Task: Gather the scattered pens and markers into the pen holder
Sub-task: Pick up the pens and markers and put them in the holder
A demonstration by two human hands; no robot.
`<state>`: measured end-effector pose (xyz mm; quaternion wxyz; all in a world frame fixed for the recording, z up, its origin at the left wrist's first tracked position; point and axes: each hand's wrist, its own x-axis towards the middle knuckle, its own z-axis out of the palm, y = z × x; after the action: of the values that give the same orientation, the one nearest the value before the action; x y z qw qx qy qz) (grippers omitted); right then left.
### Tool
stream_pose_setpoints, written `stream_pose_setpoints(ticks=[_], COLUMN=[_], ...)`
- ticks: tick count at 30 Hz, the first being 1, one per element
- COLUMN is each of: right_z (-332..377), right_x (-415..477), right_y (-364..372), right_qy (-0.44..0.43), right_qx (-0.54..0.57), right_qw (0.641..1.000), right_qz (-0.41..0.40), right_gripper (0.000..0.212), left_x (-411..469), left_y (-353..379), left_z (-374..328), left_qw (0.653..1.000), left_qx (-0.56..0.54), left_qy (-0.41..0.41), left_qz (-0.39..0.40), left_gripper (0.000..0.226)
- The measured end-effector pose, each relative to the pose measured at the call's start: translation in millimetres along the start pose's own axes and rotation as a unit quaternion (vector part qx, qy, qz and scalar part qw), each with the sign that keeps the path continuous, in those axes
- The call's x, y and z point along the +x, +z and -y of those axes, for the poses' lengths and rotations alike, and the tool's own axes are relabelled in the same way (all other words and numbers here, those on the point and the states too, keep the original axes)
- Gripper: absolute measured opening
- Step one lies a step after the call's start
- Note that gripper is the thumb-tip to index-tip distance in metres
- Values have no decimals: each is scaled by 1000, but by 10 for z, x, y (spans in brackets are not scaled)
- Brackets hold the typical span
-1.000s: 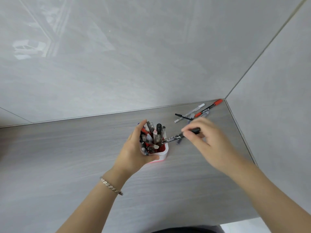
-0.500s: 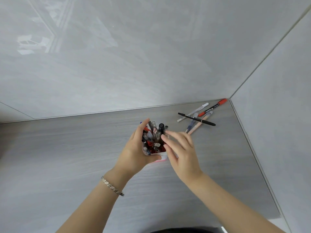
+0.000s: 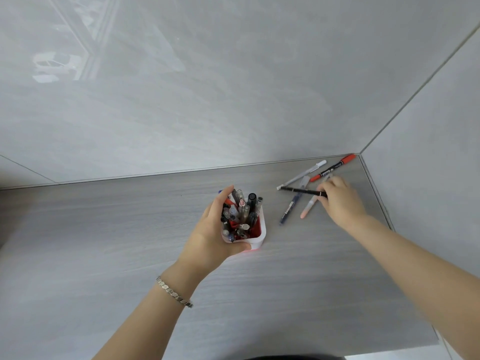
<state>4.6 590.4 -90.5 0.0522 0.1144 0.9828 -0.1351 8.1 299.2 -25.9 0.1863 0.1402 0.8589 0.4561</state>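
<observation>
A white pen holder with a red inside stands mid-table, packed with several pens. My left hand wraps around its left side and front. To the right lie loose pens: a thin black pen, a blue pen, a pale pink pen, a white-capped grey pen and a red-and-black marker. My right hand rests over this pile, its fingertips pinching the right end of the black pen, which still lies across the others.
The grey wood-grain table ends at a glossy grey wall behind and a side wall on the right; the loose pens lie in that corner. The table's front edge shows at lower right.
My right hand put a dark pen into the holder, then moved right to the loose pile and closed its fingers on the black pen. My left hand stayed on the holder.
</observation>
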Motion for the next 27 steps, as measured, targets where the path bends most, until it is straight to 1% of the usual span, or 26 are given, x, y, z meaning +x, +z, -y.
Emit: stream_pose_setpoints(ticks=[1, 3, 5, 6, 8, 9, 10, 11, 12, 13, 14, 16, 18, 20, 22, 24, 26, 27], right_z=[-1, 5, -3, -18, -80, -110, -144, -183, -194, -219, -225, -220, -174, -108, -14, 54, 86, 88], right_x=[-35, -113, -218, -271, -333, -345, -351, -333, -306, -258, -204, -66, 88, 206, 243, 226, 187, 157], right_y=[-34, -177, -353, -446, -626, -697, -763, -803, -829, -810, -766, -591, -364, -183, -108, -78, -73, -82], right_qy=[-8, 13, 43, 53, 82, 104, 122, 138, 156, 175, 201, 260, 292, 289, 274, 266, 281, 287], right_qx=[33, 159, 309, 362, 437, 475, 516, 551, 577, 590, 591, 547, 472, 353, 267, 243, 234, 231], right_qw=[999, 987, 950, 929, 891, 867, 840, 814, 793, 781, 777, 795, 832, 890, 924, 933, 931, 930], right_qz=[-13, -14, -26, -49, -89, -109, -120, -123, -120, -105, -85, -38, -5, 3, -6, -12, -11, -5], right_gripper=[19, 19, 18, 16, 12, 19, 20, 15, 17, 24, 25, 28, 29, 22, 14, 17, 17, 23], left_x=[1, 4, 5, 6, 6, 8, 12, 13, 15, 13, 15, 11, 8, 4, 0, 3, 2, -5], left_y=[2, 6, 9, 12, 14, 13, 14, 14, 14, 13, 13, 11, 8, 6, 4, 2, -4, -7], left_z=[10, 24, 37, 42, 47, 50, 54, 53, 54, 53, 54, 51, 48, 39, 36, 33, 22, 2], left_qw=[1000, 1000, 1000, 1000, 1000, 1000, 1000, 1000, 1000, 1000, 1000, 1000, 1000, 1000, 1000, 1000, 1000, 1000], left_qx=[1, 2, 5, 7, 9, 10, 11, 12, 14, 14, 12, 9, 8, 5, 4, 4, 13, 24], left_qy=[0, 1, 6, 7, 7, 6, 6, 5, 4, 3, 2, 2, 1, 3, 5, 5, 5, 6], left_qz=[-1, -6, -11, -11, -11, -12, -12, -12, -12, -11, -10, -9, -6, -6, -6, -9, -8, -4], left_gripper=[103, 102, 102, 102, 102, 102, 102, 102, 102, 102, 102, 102, 102, 102, 101, 101, 102, 104])
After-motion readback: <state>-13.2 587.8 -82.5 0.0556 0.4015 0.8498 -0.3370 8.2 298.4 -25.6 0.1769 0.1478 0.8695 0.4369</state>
